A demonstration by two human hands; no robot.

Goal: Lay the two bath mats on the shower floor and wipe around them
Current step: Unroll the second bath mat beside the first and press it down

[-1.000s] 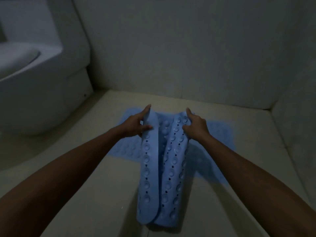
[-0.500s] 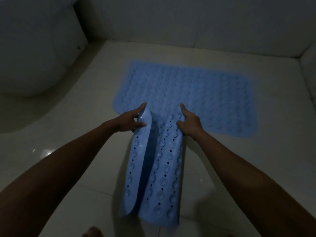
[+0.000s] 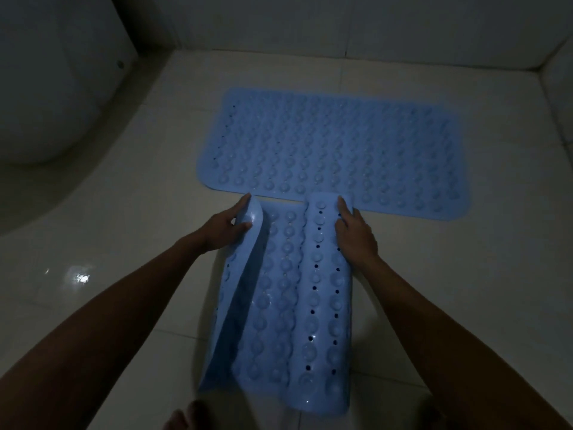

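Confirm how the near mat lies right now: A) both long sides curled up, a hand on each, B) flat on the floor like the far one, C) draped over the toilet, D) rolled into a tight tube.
A: the near mat has its sides curled upward, left hand and right hand each on one.

toilet [image 3: 46,97]: white, upper left | wall [image 3: 341,23]: pale, behind | toes [image 3: 186,417]: bottom edge

2 blue mats, flat mat [image 3: 338,150] at 12 & curled mat [image 3: 291,305] at 6; 2 hands: left hand [image 3: 223,228], right hand [image 3: 356,234]; 1 toilet [image 3: 52,88] at 10.
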